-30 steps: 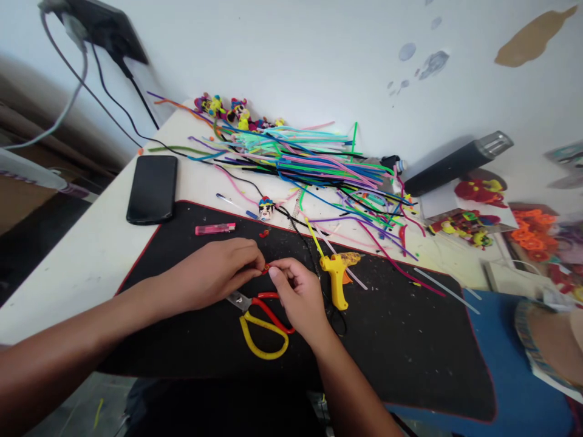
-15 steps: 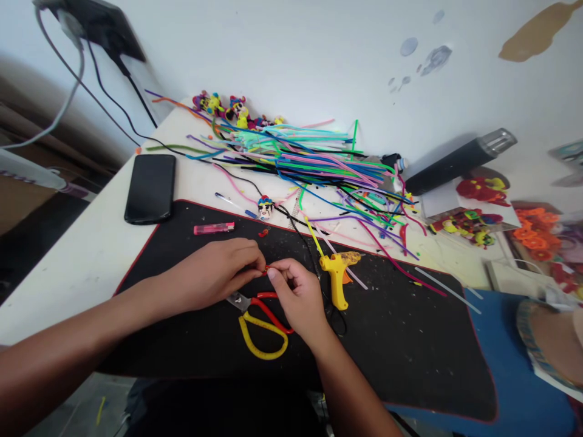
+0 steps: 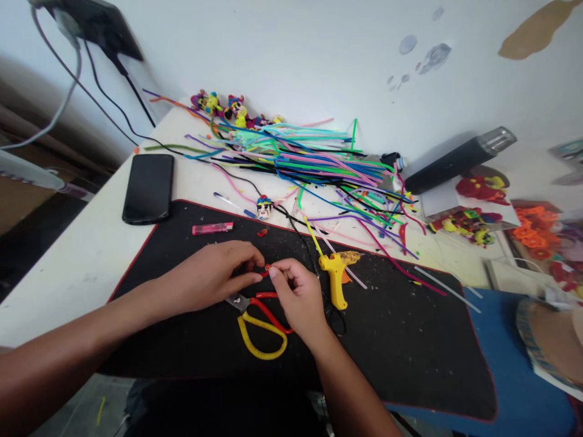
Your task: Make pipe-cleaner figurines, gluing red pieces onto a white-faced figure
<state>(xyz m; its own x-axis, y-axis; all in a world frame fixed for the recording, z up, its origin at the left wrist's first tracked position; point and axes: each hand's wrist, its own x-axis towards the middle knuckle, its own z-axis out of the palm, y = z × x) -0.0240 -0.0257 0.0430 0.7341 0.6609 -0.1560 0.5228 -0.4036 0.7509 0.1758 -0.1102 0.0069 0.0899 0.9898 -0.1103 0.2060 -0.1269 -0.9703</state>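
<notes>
My left hand (image 3: 214, 274) and my right hand (image 3: 298, 297) meet over the black mat (image 3: 410, 340), fingertips pinched together on a small red pipe-cleaner piece (image 3: 266, 269). Both hands are closed on it. Just below them lie scissors (image 3: 262, 325) with one red and one yellow handle, partly hidden by my hands. A yellow glue gun (image 3: 336, 274) stands right of my right hand. A pink lighter (image 3: 212, 228) lies beyond my left hand. A small figure head (image 3: 263, 207) and another red bit (image 3: 262, 232) sit at the mat's far edge.
A heap of coloured pipe cleaners (image 3: 319, 167) covers the far side of the white table (image 3: 68, 267). A black phone (image 3: 148, 188) lies at the left, a dark flask (image 3: 455, 161) at the back right. Finished colourful figures (image 3: 221, 106) stand by the wall, and more craft pieces (image 3: 469, 221) sit at the right.
Both hands stay pinched on the red piece with only slight finger movement. The view has shifted a little.
</notes>
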